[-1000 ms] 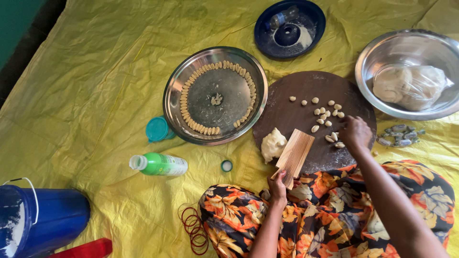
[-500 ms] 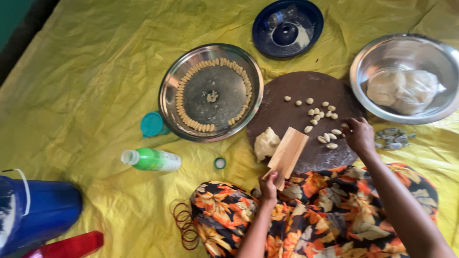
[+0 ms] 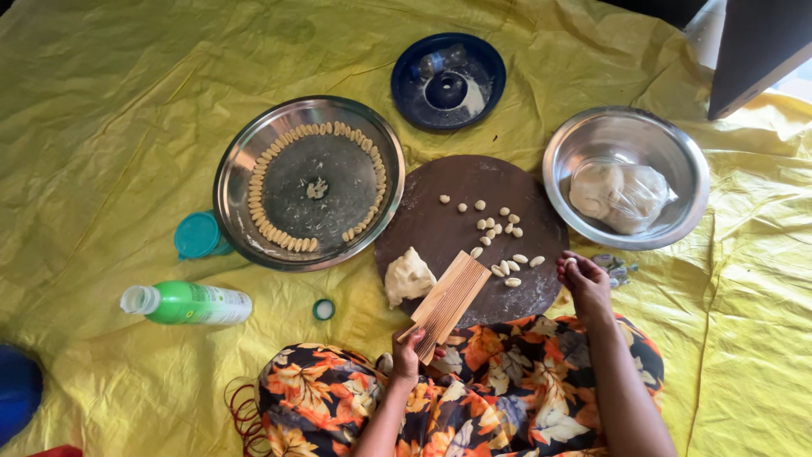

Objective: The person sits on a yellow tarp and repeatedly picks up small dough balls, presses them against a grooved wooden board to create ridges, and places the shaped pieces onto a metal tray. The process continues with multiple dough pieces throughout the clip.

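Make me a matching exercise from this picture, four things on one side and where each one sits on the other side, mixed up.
Things:
1. ridged wooden board
2. wrapped dough
3. shaped dough pieces
4. green bottle

Places:
A. lying on the yellow sheet
B. ringed inside the steel tray
C. inside the steel bowl
D. held in the left hand, resting on the round dark board

Pairs: 1-D, 2-C, 3-B, 4-A

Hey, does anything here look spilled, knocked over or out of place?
One thing: the green bottle lies on its side on the yellow sheet with its cap off, lying separately nearby. No spill shows. The left hand holds the ridged wooden board tilted on the round board.
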